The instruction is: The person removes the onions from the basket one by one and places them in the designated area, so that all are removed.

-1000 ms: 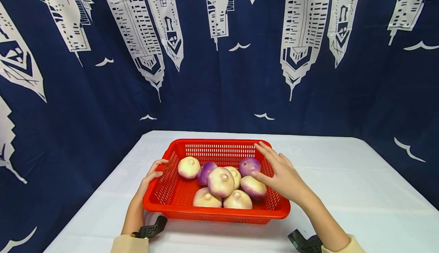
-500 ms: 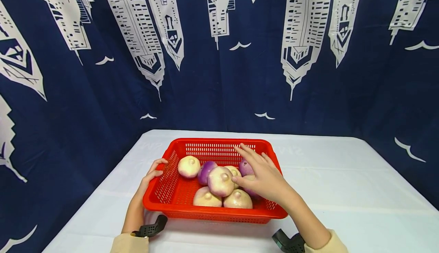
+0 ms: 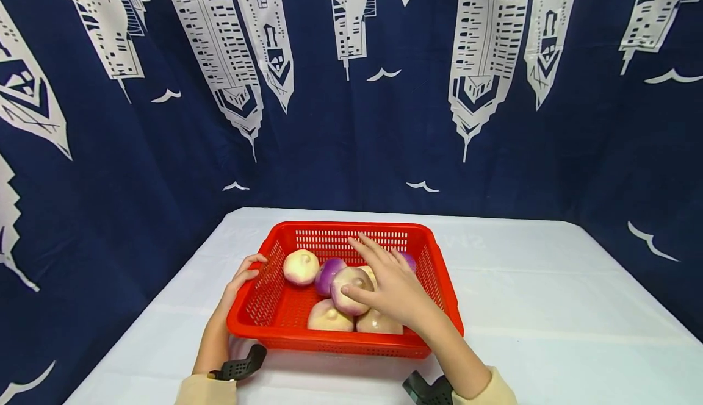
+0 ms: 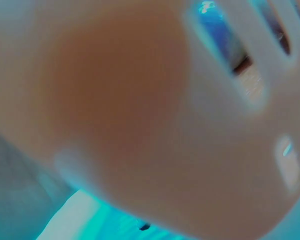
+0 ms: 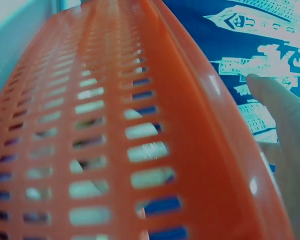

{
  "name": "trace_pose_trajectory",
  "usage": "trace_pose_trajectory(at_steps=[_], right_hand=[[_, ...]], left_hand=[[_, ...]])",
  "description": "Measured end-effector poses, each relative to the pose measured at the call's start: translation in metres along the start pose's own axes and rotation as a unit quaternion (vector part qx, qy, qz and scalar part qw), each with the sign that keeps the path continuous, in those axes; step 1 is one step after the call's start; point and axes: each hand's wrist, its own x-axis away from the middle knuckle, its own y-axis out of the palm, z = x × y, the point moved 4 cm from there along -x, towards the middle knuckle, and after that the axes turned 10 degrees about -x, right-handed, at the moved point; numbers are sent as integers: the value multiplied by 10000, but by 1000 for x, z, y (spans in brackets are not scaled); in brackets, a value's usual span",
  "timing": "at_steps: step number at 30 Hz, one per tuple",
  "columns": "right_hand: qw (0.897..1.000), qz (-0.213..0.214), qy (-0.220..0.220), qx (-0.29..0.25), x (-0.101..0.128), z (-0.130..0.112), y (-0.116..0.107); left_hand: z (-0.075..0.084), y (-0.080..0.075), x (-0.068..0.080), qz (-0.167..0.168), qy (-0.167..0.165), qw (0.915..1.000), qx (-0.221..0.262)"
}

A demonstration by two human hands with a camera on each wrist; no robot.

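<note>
A red plastic basket (image 3: 285,333) holds several round purple-and-white vegetables that look like turnips. My left hand (image 3: 237,283) grips the basket's left side, with fingers over the rim. In the left wrist view the basket wall (image 4: 155,150) fills most of the picture, blurred. Over the pile, my right hand (image 3: 392,286) is spread, its thumb in front of the top turnip (image 3: 347,302); whether they touch I cannot tell. It hides the turnips at the right. The right wrist view shows that hand (image 5: 290,130) above the basket's slotted wall (image 5: 190,150).
A white-covered table (image 3: 549,295) carries the basket and extends to its right. Behind hangs a dark blue curtain (image 3: 351,143) printed with white buildings. A single turnip (image 3: 301,268) lies at the basket's back left, apart from the hand.
My right hand has moved left from the basket's right edge to over the middle of the pile, fingers still spread. The left hand and the turnips stay where they were.
</note>
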Motion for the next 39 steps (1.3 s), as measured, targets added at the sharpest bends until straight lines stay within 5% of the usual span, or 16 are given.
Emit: trace_pose_trajectory(at_steps=[9,24,39], right_hand=[[9994,128,227,-238,-7,-2,14],[9986,-394,356,53,-7,9,32],[9940,-942,439,333,-1,16,41]], left_hand=[[3,5,1,-15,132,9999,13],[5,10,1,-127,425,9986,302],[6,11,3,30,71,9997,235]])
